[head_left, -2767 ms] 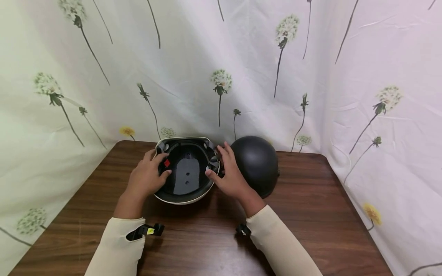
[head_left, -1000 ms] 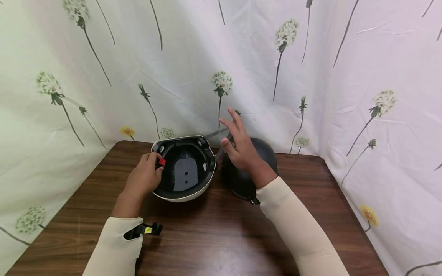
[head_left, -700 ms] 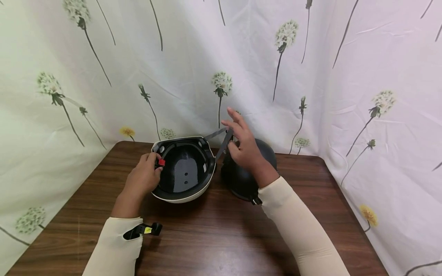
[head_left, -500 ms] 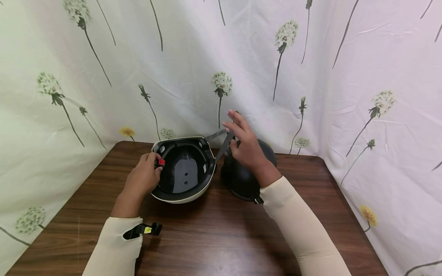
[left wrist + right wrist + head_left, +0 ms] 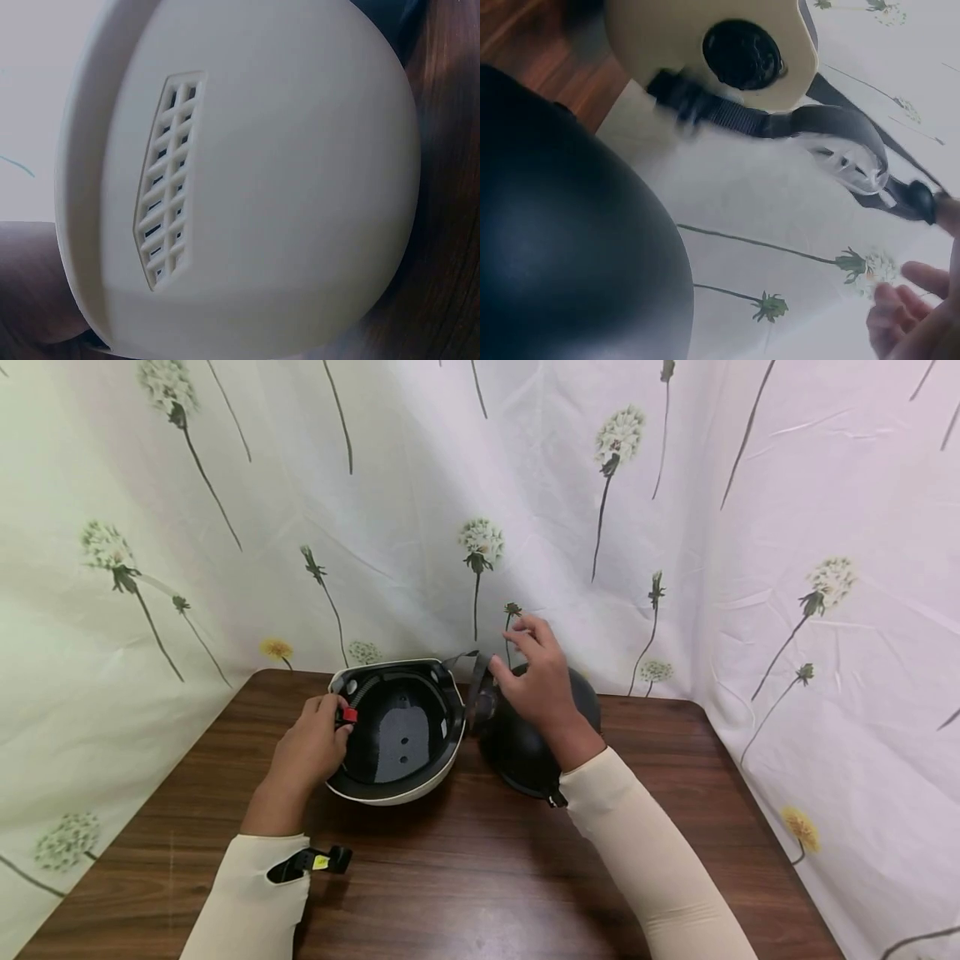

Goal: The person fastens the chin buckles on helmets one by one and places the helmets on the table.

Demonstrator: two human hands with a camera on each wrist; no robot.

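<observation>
"How did we stand?"
"Our left hand [image 5: 307, 739] pinched the red-tipped buckle [image 5: 348, 716] at the rim of the upturned cream helmet [image 5: 397, 735] on the table [image 5: 450, 877]. Our right hand [image 5: 540, 689] touched the chin strap [image 5: 829, 118]; we couldn't tell whether it gripped."
"Doing it well?"
"We probably needed that strap untwisted."
"Writing?"
"The white label [image 5: 443, 727] was illegible."

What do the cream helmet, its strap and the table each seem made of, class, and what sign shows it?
Cream helmet: probably hard plastic, matte; its vent grille looks moulded into the smooth surface.
Strap: likely woven fabric, dull; flat, it curves in a loop.
Table: wood or wood-look laminate, slightly glossy; brown grain shows, with a soft light patch.
</observation>
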